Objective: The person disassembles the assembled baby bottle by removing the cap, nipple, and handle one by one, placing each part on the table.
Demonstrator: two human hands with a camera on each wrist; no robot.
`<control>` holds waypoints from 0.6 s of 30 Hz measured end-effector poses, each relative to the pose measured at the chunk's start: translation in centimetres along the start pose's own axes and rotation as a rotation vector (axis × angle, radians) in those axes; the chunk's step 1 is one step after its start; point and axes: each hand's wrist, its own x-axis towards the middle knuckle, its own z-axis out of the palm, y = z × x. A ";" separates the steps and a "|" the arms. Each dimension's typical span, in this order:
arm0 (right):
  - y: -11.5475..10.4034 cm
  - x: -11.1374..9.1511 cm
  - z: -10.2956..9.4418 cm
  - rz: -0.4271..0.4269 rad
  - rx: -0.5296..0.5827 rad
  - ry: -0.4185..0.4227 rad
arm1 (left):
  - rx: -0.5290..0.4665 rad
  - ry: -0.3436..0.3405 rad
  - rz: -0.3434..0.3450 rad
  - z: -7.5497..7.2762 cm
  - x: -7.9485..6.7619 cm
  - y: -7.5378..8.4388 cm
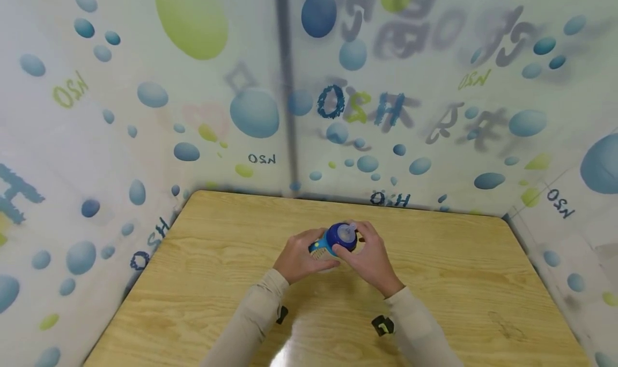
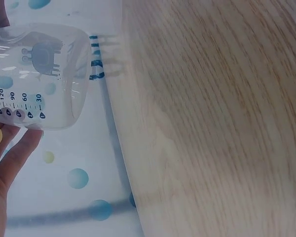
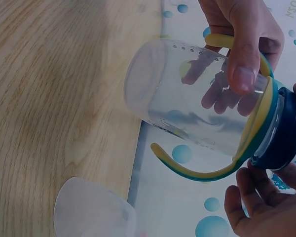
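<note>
Both hands hold a clear baby bottle [image 3: 187, 98] tilted above the table. It has blue-and-yellow side handles [image 3: 197, 174], a dark blue collar [image 1: 338, 242] and a clear nipple [image 1: 346, 232]. My left hand [image 1: 300, 257] grips the bottle's body, its thumb lying along the clear side in the right wrist view. My right hand [image 1: 370, 258] has thumb and fingers around the collar. In the left wrist view, the measuring scale and an animal print show on the bottle [image 2: 39, 74]; no liquid is visible inside.
A translucent cap-like piece [image 3: 93, 210] stands on the wooden table [image 1: 232, 233] below the bottle in the right wrist view. Walls printed with bubbles [image 1: 256, 112] border the table's back and sides. Small dark devices [image 1: 383, 325] sit at both wrists.
</note>
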 end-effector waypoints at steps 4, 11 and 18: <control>0.0 0.1 -0.3 -0.037 0.021 -0.022 | -0.007 -0.002 0.003 0.1 0.0 0.1; 0.0 0.5 -0.7 -0.065 0.025 -0.047 | -0.036 0.006 0.014 0.1 0.1 0.3; 0.0 0.5 -1.1 -0.090 0.034 -0.039 | -0.046 0.006 0.000 0.2 0.1 0.4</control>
